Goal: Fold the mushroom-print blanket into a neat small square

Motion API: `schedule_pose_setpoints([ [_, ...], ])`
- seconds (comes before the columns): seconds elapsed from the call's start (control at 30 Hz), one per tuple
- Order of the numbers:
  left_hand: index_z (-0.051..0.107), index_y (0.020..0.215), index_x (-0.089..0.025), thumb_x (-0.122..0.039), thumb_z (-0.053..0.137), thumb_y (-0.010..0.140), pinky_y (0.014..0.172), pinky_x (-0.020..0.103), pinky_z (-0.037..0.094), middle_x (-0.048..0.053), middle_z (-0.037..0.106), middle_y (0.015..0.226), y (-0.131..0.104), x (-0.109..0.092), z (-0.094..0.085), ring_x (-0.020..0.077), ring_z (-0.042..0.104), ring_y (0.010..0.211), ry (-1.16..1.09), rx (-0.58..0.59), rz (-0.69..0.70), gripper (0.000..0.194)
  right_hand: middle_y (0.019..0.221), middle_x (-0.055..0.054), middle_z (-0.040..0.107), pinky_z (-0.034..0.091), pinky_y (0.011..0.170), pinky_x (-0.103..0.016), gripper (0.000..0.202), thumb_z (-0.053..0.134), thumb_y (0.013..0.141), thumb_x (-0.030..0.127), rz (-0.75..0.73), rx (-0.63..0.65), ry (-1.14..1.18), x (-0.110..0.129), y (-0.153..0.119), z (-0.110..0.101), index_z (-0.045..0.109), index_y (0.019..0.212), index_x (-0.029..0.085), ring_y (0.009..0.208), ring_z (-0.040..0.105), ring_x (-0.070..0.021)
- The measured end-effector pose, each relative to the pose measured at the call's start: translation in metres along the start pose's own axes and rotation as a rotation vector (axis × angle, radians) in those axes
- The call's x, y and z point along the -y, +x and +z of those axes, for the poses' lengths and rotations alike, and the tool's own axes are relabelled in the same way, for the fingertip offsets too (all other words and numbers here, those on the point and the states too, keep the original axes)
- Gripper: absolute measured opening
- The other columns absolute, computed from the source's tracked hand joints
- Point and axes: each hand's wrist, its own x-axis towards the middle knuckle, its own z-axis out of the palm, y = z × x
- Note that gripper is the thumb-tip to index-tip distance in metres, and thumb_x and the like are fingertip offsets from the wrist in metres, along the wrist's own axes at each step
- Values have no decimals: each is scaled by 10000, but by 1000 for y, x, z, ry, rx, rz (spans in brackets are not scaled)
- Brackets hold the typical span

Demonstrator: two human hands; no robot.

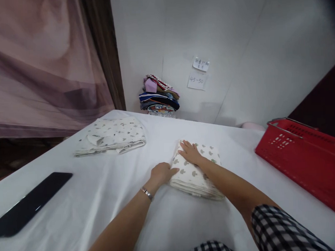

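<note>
A folded white cloth point(195, 172) printed with grey-brown mushroom-like shapes lies on the white-covered table, its layered edge facing me. My left hand point(161, 173) is at the cloth's left edge, thumb over the top and fingers curled beside it, pinching the side. Spread flat across the upper left of the cloth, my right hand point(191, 153) presses down with fingers apart. Farther left lies a second white cloth point(112, 133) with small dark prints, loosely folded and touched by neither hand.
At the right edge stands a red plastic basket point(303, 164) with a metal handle. A flat black object point(33, 203) lies at the left. Behind the table are a stack of folded textiles point(159, 98) and paper notes point(196, 81) on the wall. A pinkish curtain point(44, 67) hangs left.
</note>
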Motion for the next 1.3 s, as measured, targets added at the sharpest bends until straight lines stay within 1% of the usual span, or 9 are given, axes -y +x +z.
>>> schedule_pose_setpoints([
  [0.2,587,796,-211,-617,497,748,629,309,421,79,691,919,-3,2,3,248,637,829,-54,-100,-21,420,1533,-68,236,91,1133,-478,570,371,916,473,-3,-106,27,-33,-40,-23,346,1430,228,1417,154,-240],
  [0.33,574,909,-217,-573,504,762,650,292,427,67,689,993,-3,-2,5,228,640,864,-144,-90,-33,392,1493,-86,330,236,1111,-426,554,442,887,393,305,-311,73,-95,-73,-23,395,1404,198,1386,256,-247],
  [0.5,580,1002,-195,-611,452,777,697,301,447,98,678,1072,2,-5,5,251,633,950,-235,-31,-50,490,1366,-109,505,453,934,-392,628,473,861,438,527,-360,550,-142,-89,-6,343,1429,203,1139,561,-250],
  [0.73,583,782,-199,-584,467,761,614,298,420,67,699,876,3,-4,6,233,643,790,-242,-6,-15,403,1257,-153,590,512,795,-340,834,623,775,489,697,-260,833,-143,-74,-12,269,1452,155,1035,616,-247],
  [0.83,568,757,-200,-514,491,762,593,284,410,51,693,844,4,-5,5,212,634,755,-270,-23,0,323,1251,-162,593,523,765,-339,854,622,782,446,652,-200,839,-143,-68,-22,215,1468,141,1020,625,-250],
  [0.93,577,746,-198,-450,517,749,588,270,402,39,688,802,9,0,-7,198,626,740,-287,-55,28,259,1219,-145,617,531,754,-331,806,557,830,355,548,-251,791,-133,-63,-25,142,1489,149,989,643,-244],
  [1.07,598,752,-187,-451,520,735,620,267,402,38,682,788,18,28,-36,202,620,770,-267,-139,15,277,1199,-145,621,544,734,-315,848,553,832,368,505,-315,838,-109,-54,-15,76,1497,147,961,654,-238],
  [1.2,620,775,-166,-526,564,666,598,275,409,65,685,826,20,59,-51,234,619,789,-335,-47,-126,381,1128,-132,646,542,752,-336,894,624,771,412,500,-277,902,-95,-42,-4,163,1481,125,913,653,-237],
  [1.3,628,805,-156,-551,572,634,602,280,416,80,688,860,19,66,-51,246,618,807,-373,-20,-130,434,1233,-125,587,487,891,-372,702,552,808,426,491,-399,737,-92,-37,-11,346,1417,146,1048,600,-244],
])
